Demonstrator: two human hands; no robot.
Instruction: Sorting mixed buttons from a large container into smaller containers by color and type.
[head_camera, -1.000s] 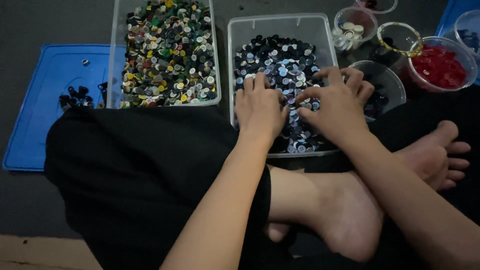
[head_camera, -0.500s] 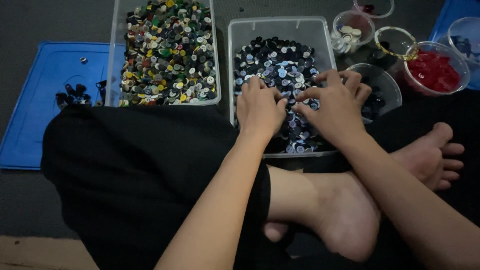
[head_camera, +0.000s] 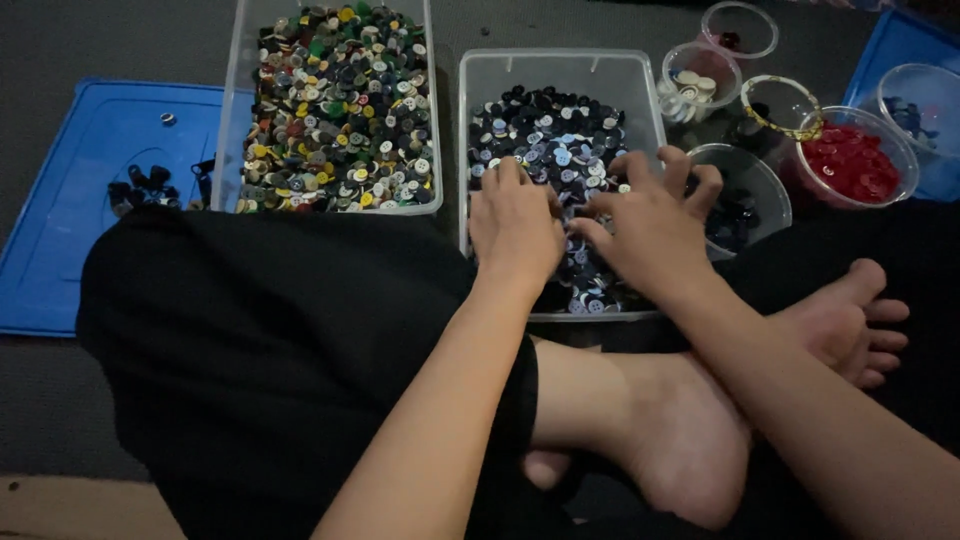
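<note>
The two bins (head_camera: 462, 150) are clear, smooth plastic, and the buttons (head_camera: 560, 150) in them look like glossy plastic (some catch the light). The blue lid (head_camera: 60, 200) is smooth plastic; the trousers (head_camera: 250, 340) are matt black cloth on a dull grey floor (head_camera: 40, 40).

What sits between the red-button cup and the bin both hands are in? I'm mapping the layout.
In the head view, a clear cup of dark buttons sits between the red-button cup and the bin.

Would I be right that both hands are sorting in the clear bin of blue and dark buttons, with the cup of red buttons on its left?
Not quite: the head view shows the cup of red buttons right of the clear bin, where both the left hand and right hand rest.
</note>
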